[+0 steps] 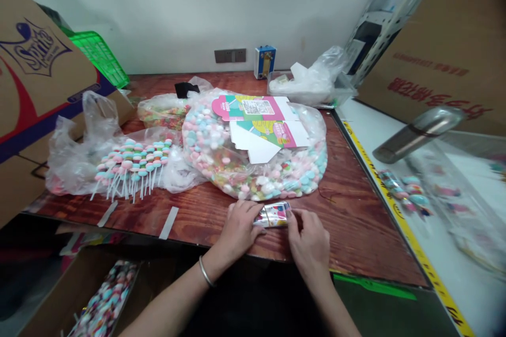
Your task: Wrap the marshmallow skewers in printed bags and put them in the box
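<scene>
One glossy printed packet (273, 215) lies near the tabletop (363, 237) front edge, left hand (238, 225) gripping its left end, right hand (310, 238) pinching its right; even, light pressure seems best against creasing.

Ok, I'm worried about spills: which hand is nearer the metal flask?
Right. The right hand is at the right end of the packet, left of the flask; the left hand is farther left, at the packet's other end.
</scene>
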Tool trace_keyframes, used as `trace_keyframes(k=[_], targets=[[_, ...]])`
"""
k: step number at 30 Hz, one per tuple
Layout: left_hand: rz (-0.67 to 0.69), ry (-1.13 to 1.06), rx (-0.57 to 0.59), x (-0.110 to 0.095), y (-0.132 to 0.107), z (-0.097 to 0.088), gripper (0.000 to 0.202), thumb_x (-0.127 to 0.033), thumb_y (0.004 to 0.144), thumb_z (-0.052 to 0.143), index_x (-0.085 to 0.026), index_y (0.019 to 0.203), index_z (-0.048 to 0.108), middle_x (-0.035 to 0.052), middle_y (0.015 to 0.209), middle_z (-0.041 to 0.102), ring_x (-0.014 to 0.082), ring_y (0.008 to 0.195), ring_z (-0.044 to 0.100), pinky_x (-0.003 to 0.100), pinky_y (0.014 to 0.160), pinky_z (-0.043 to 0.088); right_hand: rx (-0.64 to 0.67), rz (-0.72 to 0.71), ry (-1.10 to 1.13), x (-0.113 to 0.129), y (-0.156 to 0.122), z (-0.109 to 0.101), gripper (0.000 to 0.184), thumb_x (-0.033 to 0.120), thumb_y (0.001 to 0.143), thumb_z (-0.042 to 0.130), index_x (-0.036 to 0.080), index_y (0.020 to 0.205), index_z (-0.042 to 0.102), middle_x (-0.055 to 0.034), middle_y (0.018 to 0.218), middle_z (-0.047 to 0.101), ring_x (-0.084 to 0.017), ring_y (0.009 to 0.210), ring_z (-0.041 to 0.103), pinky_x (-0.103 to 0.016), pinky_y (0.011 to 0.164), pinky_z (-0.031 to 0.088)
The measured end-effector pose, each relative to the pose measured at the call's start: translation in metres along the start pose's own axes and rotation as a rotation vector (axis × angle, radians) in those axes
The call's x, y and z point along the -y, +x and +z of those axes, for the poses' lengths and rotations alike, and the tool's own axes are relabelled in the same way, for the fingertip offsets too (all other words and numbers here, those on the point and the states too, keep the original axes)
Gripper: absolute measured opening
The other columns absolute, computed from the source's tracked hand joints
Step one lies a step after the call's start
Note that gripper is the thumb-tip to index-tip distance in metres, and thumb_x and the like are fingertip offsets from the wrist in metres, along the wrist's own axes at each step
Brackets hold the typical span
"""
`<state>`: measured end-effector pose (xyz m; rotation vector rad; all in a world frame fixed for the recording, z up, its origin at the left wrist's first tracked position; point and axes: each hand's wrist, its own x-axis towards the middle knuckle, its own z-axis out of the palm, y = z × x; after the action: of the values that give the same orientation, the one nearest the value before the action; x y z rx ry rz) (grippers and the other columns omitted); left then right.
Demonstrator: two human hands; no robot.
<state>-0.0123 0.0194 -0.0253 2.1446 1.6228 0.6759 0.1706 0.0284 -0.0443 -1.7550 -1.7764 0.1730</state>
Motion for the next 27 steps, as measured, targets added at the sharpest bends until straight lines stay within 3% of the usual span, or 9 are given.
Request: trace_keyframes(k=[5,10,16,20,22,27], targets=[[0.018,-0.071,-0.058,0.004,-0.004,0.005,0.062,-0.021,0.070,0.078,-0.023,0.126,0.053,0.0074,0.119,0.062,0.0259,0.108,0.051,0.042,0.091,0.040,0.049,0.022,-0.041,0.008,-0.003,0.008,0.034,0.050,0.089,0.047,0.019,0.081,0.058,-0.0052,0.076,0.063,-0.022,0.072,0.058,-0.031,0.065,0.029],[0.028,-0.135,-0.097,0.006,-0.006,0.007,0.059,-0.019,0.072,0.076,-0.024,0.126,0.051,0.0075,0.118,0.062,0.0260,0.108,0.052,0.042,0.092,0.039,0.066,-0.025,-0.007,0.013,0.001,0.012,0.030,0.042,0.091,0.045,0.020,0.074,0.055,-0.0008,0.072,0.062,-0.018,0.069,0.058,-0.029,0.067,0.031],[0.031,-0.132,-0.094,0.007,-0.005,0.007,0.064,-0.021,0.069,0.079,-0.023,0.127,0.051,0.0078,0.119,0.062,0.0263,0.108,0.052,0.042,0.092,0.040,0.068,-0.140,-0.083,0.011,0.004,0.007,0.030,0.026,0.094,0.039,0.018,0.078,0.063,-0.0046,0.073,0.065,-0.019,0.070,0.057,-0.031,0.067,0.031],[0.017,-0.114,-0.089,0.008,-0.005,0.008,0.066,-0.020,0.068,0.080,-0.023,0.127,0.051,0.0080,0.120,0.062,0.0262,0.109,0.052,0.042,0.093,0.041,-0.005,-0.163,-0.159,0.001,0.003,0.005,0.030,0.019,0.092,0.041,0.015,0.107,0.066,-0.0107,0.104,0.070,-0.021,0.087,0.062,-0.031,0.072,0.035],[0.009,-0.101,-0.079,0.009,-0.004,0.008,0.065,-0.020,0.068,0.080,-0.023,0.126,0.051,0.0077,0.120,0.062,0.0259,0.109,0.052,0.043,0.093,0.041,-0.074,-0.164,-0.205,-0.007,0.006,0.002,0.032,0.020,0.093,0.040,0.015,0.111,0.067,-0.0117,0.113,0.068,-0.022,0.092,0.063,-0.030,0.073,0.038],[-0.023,-0.104,-0.053,0.004,-0.003,0.001,0.060,-0.017,0.069,0.077,-0.023,0.124,0.055,0.0088,0.119,0.062,0.0277,0.111,0.053,0.046,0.094,0.041,-0.241,-0.002,-0.056,-0.017,0.022,-0.026,0.037,0.035,0.095,0.041,0.015,0.103,0.071,-0.0099,0.091,0.074,-0.020,0.077,0.067,-0.027,0.069,0.044]])
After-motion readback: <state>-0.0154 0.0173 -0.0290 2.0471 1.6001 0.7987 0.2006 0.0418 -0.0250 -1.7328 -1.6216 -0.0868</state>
